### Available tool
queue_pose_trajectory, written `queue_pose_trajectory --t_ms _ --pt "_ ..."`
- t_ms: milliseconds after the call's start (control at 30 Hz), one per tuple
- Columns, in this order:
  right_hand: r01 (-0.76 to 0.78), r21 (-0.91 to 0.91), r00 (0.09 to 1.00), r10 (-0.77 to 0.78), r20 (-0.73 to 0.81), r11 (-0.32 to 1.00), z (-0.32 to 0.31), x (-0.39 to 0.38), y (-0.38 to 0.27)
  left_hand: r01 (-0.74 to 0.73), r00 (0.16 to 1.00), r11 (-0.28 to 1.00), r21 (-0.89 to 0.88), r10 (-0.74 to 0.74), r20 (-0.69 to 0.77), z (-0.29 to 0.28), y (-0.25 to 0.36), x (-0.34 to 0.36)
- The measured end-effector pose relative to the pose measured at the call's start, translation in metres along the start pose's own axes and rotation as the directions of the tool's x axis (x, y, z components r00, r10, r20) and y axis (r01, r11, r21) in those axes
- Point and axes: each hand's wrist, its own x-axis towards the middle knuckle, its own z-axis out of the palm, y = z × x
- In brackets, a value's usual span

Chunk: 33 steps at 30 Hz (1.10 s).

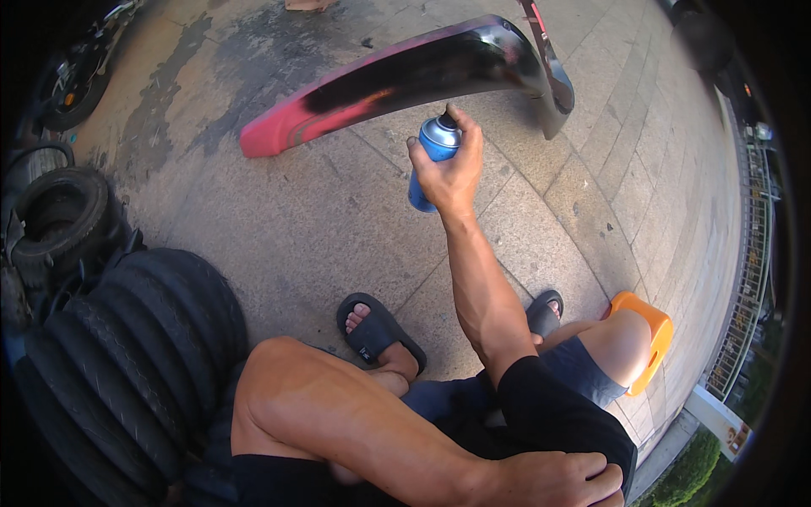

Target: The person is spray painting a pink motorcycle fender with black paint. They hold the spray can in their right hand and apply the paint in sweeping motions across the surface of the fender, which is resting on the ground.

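My right hand is wrapped round a blue spray can with a silver top, held upright out in front of me. Its index finger rests on the black nozzle. Just beyond the can, a long curved plastic panel stretches across the paving. It is pink-red at the left end and along its edge, with black paint over much of its face. My left forearm crosses low in front of me. The left hand lies against the black sleeve of my right arm, its fingers curled; what they grip, if anything, is hidden.
A second narrow panel stands at the right end of the long one. Black tyres are stacked at my left, with more tyres behind. Dark sandals are on my feet. An orange stool is at the right, near a railing.
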Motion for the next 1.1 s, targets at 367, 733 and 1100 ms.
queue_pose_trajectory --t_ms 367,733,1100 --pt "0.066 -0.049 0.997 -0.064 0.048 0.997 -0.006 0.001 0.0 0.013 0.999 1.0 -0.013 -0.013 0.037 0.0 -0.001 0.001" --pt "-0.028 -0.016 0.983 0.031 0.182 0.999 0.026 -0.032 0.004 0.018 1.0 0.999 0.049 -0.018 -0.003 0.001 0.001 -0.001" --pt "-0.048 0.005 0.978 0.046 0.203 0.999 0.043 -0.038 0.001 0.042 0.998 0.997 0.058 -0.039 -0.043 0.003 0.006 -0.006"
